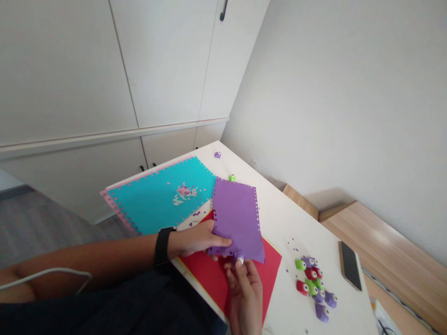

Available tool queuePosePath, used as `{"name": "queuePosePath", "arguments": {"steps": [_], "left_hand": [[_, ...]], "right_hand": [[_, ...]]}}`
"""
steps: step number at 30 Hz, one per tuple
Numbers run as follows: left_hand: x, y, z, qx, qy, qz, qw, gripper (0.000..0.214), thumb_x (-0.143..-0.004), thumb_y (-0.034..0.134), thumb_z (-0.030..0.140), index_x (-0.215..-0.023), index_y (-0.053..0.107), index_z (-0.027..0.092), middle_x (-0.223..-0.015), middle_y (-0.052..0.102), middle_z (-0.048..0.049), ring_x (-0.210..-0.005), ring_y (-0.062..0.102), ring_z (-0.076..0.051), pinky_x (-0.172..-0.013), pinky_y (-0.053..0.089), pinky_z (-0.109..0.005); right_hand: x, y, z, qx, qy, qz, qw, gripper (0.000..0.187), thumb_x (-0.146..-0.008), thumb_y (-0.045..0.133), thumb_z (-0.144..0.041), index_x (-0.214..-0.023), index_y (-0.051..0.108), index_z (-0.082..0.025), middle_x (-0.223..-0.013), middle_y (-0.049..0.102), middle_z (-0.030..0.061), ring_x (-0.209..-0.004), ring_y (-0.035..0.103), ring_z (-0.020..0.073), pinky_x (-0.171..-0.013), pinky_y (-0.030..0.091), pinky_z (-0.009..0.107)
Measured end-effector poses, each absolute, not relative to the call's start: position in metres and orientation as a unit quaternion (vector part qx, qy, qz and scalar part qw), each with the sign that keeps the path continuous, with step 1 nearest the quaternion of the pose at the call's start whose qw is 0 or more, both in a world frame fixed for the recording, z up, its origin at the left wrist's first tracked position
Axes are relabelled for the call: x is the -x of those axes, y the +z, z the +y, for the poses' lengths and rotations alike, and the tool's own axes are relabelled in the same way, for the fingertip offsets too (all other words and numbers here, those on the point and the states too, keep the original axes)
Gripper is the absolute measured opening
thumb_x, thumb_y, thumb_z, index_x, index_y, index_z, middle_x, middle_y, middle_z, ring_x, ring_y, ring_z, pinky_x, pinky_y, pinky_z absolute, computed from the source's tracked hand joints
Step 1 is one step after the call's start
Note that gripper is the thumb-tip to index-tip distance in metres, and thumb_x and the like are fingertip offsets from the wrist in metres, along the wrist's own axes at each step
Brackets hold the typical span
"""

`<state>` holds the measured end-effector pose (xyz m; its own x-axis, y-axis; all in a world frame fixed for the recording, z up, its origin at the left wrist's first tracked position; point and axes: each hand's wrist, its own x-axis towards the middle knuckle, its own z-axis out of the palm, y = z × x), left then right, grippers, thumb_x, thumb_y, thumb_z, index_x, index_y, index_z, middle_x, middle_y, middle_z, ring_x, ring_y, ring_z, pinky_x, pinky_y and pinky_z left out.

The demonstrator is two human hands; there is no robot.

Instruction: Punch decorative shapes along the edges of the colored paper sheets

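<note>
A purple sheet of paper (235, 211) has small punched holes along its left, top and right edges and part of the bottom. My left hand (199, 239) grips its lower left part, thumb on top and fingers beneath. At the sheet's bottom edge, my right hand (246, 293) is closed around a small purple craft punch (238, 256), thumb on its white button. Beneath lies a red sheet (268, 270) with a yellow one showing at its edge. A punched turquoise sheet (150, 200) rests to the left over a pink sheet (117, 208).
Pink and pale paper bits (184, 193) lie heaped on the turquoise sheet. Several purple, green and red punches (314, 284) cluster at right near a phone (349, 265). A green punch (232, 177) and another purple punch (218, 154) stand toward the white table's (279, 218) far corner.
</note>
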<state>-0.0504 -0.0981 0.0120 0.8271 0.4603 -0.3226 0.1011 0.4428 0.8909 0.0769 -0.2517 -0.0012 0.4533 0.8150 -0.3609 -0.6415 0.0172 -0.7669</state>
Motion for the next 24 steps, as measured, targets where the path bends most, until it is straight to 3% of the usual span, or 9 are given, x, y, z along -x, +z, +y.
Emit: {"name": "queuePosePath", "arguments": {"steps": [8,11,15,17,20,24], "left_hand": [[0.05,0.018,-0.093,-0.48,0.148,0.309,0.808,0.046,-0.07,0.084,0.048,-0.101,0.07,0.016,-0.085,0.074,-0.0048,-0.072,0.066,-0.018,-0.061,0.052,-0.025],[0.051,0.013,-0.091,-0.483,0.132,0.302,0.811,0.043,-0.071,0.084,0.046,-0.099,0.07,0.017,-0.084,0.074,-0.0051,-0.071,0.067,-0.019,-0.059,0.053,-0.025],[0.054,0.007,-0.093,-0.492,0.093,0.291,0.815,0.041,-0.068,0.086,0.044,-0.094,0.072,0.016,-0.08,0.075,-0.0055,-0.065,0.068,-0.019,-0.055,0.052,-0.025],[0.056,0.006,-0.096,-0.493,0.074,0.269,0.824,0.039,-0.066,0.087,0.04,-0.093,0.073,0.016,-0.08,0.075,-0.005,-0.064,0.067,-0.018,-0.056,0.053,-0.025],[0.059,0.005,-0.1,-0.49,0.036,0.249,0.834,0.039,-0.061,0.09,0.036,-0.091,0.073,0.017,-0.084,0.076,-0.0045,-0.063,0.067,-0.018,-0.055,0.052,-0.025],[0.065,0.004,-0.103,-0.492,0.009,0.215,0.844,0.045,-0.065,0.089,0.043,-0.099,0.071,0.019,-0.092,0.076,-0.0051,-0.062,0.067,-0.018,-0.051,0.051,-0.026]], "right_hand": [[-0.113,0.008,-0.268,0.507,0.498,-0.032,0.703,0.048,-0.068,0.093,-0.034,-0.108,0.07,-0.022,-0.104,0.075,0.0073,-0.074,0.071,0.0178,-0.045,0.046,0.017],[-0.15,0.018,-0.275,0.552,0.461,-0.056,0.693,0.049,-0.062,0.095,-0.029,-0.104,0.072,-0.021,-0.106,0.075,0.0091,-0.077,0.071,0.0187,-0.043,0.045,0.016],[-0.197,0.048,-0.255,0.623,0.356,-0.143,0.681,0.041,-0.066,0.092,-0.033,-0.1,0.073,-0.02,-0.101,0.074,0.0072,-0.087,0.072,0.0214,-0.052,0.051,0.019],[-0.211,0.065,-0.225,0.674,0.308,-0.241,0.627,0.042,-0.071,0.088,-0.042,-0.101,0.072,-0.018,-0.103,0.074,0.0096,-0.089,0.072,0.0245,-0.056,0.052,0.024],[-0.214,0.079,-0.16,0.746,0.207,-0.438,0.456,0.05,-0.084,0.068,-0.058,-0.11,0.07,-0.015,-0.102,0.073,0.0121,-0.077,0.07,0.0245,-0.054,0.049,0.03],[-0.198,0.07,-0.062,0.763,0.156,-0.507,0.37,0.035,-0.084,0.07,-0.049,-0.098,0.074,-0.017,-0.098,0.074,0.0086,-0.076,0.067,0.0224,-0.071,0.051,0.035]]}}
